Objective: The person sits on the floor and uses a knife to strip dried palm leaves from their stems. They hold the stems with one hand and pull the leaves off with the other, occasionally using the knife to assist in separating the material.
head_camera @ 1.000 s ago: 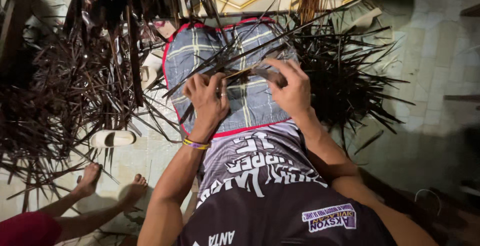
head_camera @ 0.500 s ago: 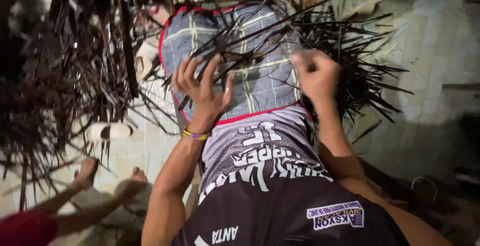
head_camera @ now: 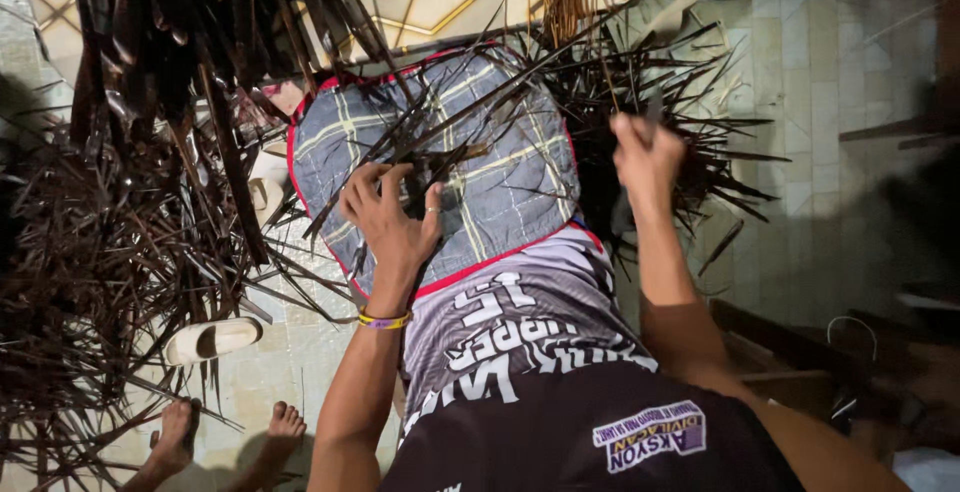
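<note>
My left hand (head_camera: 392, 214) rests on the blue plaid cushion (head_camera: 520, 202) on my lap, its fingers closed around a bunch of dark dried leaf strips (head_camera: 440, 152) that lie across the cushion. My right hand (head_camera: 645, 157) is raised to the right of the cushion, fingers closed on a thin dark tool or strip (head_camera: 652, 112) that sticks up from the fist; I cannot tell which. A yellow and purple band (head_camera: 385, 320) circles my left wrist.
Heaps of dark dried leaf strips (head_camera: 110, 272) cover the floor at the left and beyond the cushion (head_camera: 660, 82). A pale sandal (head_camera: 215, 339) lies on the tiles. Another person's bare feet (head_camera: 230, 437) show at the bottom left. Wooden furniture (head_camera: 880, 132) stands at the right.
My right hand has left the cushion and lifted up to the right. My left hand has stayed on the strips and closed on them.
</note>
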